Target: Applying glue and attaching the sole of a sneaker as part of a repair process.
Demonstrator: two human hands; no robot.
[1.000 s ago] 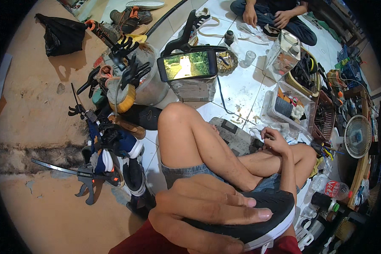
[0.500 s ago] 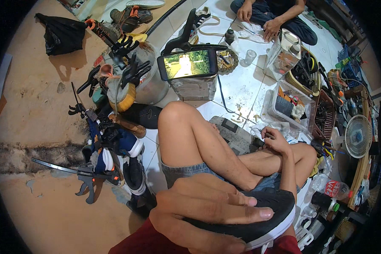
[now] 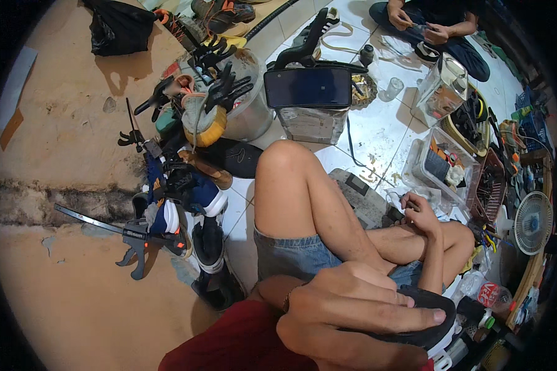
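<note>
My left hand (image 3: 365, 309), with a thin bracelet at the wrist, lies across a black shoe (image 3: 424, 331) low in the picture, its fingers wrapped over the upper. Most of the shoe is hidden under the hand. Beyond it, my right hand (image 3: 422, 213) hovers by my bent leg with curled fingers. Whatever those fingers may pinch is too small to make out. A grey stone-like block (image 3: 358, 199) is on the floor just past the right hand. Ahead, a phone (image 3: 309, 88) with a dark screen leans on a taped box (image 3: 312, 125).
To the left are several shoes (image 3: 209, 244), a bar clamp (image 3: 134, 238) and a clear bucket (image 3: 257, 111). Right of me stand a plastic tub (image 3: 442, 167) of tools, baskets (image 3: 490, 185), a fan (image 3: 533, 224) and bottles (image 3: 492, 295). A co-worker's hands (image 3: 436, 32) handle something small at the far right.
The phone's lit screen has gone dark. My view has shifted, so the scene sits farther right. My left hand stays on the shoe. The co-worker's hands have come up off the floor.
</note>
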